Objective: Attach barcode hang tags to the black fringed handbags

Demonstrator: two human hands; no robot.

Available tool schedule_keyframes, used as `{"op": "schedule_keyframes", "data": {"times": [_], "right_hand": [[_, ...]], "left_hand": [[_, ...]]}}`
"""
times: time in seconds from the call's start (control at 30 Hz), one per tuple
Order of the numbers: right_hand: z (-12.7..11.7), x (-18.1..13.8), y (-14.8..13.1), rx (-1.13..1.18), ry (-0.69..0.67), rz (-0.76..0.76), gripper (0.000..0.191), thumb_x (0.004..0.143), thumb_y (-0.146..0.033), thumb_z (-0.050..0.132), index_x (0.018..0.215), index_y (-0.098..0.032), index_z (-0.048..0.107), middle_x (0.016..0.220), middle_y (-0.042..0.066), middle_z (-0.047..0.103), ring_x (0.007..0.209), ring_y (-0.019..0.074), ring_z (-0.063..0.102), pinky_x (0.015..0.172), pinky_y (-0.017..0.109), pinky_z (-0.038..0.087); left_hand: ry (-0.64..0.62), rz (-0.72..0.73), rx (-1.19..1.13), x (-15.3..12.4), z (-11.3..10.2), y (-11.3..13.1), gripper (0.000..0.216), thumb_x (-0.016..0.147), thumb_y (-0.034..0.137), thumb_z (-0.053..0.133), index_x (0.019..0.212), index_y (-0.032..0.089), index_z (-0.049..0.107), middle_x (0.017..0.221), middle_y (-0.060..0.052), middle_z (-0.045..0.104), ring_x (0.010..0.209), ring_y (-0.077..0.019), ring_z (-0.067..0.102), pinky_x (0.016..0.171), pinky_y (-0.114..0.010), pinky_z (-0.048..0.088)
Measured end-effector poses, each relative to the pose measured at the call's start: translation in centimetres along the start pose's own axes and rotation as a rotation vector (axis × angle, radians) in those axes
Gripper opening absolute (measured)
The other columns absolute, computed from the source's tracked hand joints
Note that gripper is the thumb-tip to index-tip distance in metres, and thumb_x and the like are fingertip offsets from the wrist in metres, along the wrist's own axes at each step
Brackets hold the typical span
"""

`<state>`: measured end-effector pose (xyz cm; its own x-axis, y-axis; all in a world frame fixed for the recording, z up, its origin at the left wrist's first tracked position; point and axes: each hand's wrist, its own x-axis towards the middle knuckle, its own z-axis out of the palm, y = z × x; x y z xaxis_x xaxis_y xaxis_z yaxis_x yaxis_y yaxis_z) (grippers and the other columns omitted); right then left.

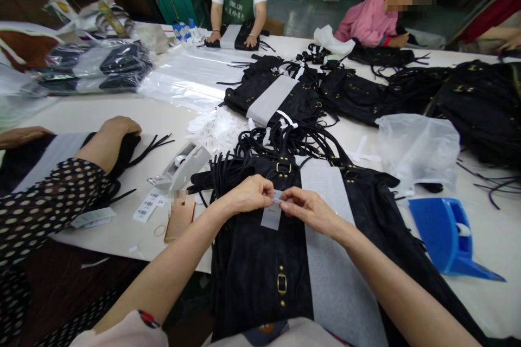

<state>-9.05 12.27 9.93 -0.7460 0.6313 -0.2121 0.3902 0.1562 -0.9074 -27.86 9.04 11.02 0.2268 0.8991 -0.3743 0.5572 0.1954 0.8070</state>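
A black bag [260, 276] with brass buckles, black fringe and a wide pale grey band [331, 249] around it lies flat in front of me. Over its upper part, my left hand [254, 195] pinches the edge of a small whitish hang tag [271, 217]. From the other side, my right hand [305, 206] has its thumb and fingertips closed on the same tag near its top. A thin loop seems to run up from the tag toward the bag's upper buckle [284, 167]. The fingertips hide just where the loop meets the tag.
Left are a grey tape dispenser [183, 165], a phone [180, 218], barcode labels [147, 205] and a co-worker's arm [103, 146] over another bag. Right are a blue tape dispenser [443, 236] and a clear plastic bag [419, 146]. More black bags [280, 92] and two people are beyond.
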Motion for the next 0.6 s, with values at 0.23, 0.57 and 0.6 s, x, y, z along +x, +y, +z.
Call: {"op": "schedule_keyframes", "data": {"times": [0.23,0.57,0.6], "right_hand": [[-0.4,0.6,0.7,0.165,0.308,0.152,0.024,0.076,-0.039,0.051,0.069,-0.017,0.055,0.052,-0.004,0.049,0.046,0.0088,0.044,0.045,0.021,0.034],[-0.8,2.9,0.9,0.17,0.642,0.139,0.025,0.073,-0.041,0.054,0.065,-0.018,0.054,0.051,-0.003,0.05,0.046,0.01,0.044,0.044,0.022,0.034],[-0.7,2.9,1.0,0.15,0.65,0.138,0.025,0.073,-0.041,0.054,0.065,-0.018,0.054,0.051,-0.003,0.05,0.046,0.0102,0.044,0.045,0.023,0.034]], "left_hand": [[0.177,0.03,0.044,3.0,-1.0,-1.1,0.027,0.059,0.014,0.056,0.084,0.013,0.065,0.07,-0.001,0.062,0.062,-0.0115,0.053,0.056,-0.02,0.039],[0.441,-0.197,-0.16,8.7,-1.2,0.1,0.012,0.057,0.006,0.051,0.058,0.011,0.062,0.05,0.0,0.053,0.05,-0.0097,0.048,0.051,-0.022,0.038],[0.434,-0.24,-0.211,8.8,-1.3,0.3,0.01,0.057,0.005,0.052,0.056,0.011,0.06,0.045,0.002,0.048,0.046,-0.0086,0.044,0.048,-0.021,0.035]]}}
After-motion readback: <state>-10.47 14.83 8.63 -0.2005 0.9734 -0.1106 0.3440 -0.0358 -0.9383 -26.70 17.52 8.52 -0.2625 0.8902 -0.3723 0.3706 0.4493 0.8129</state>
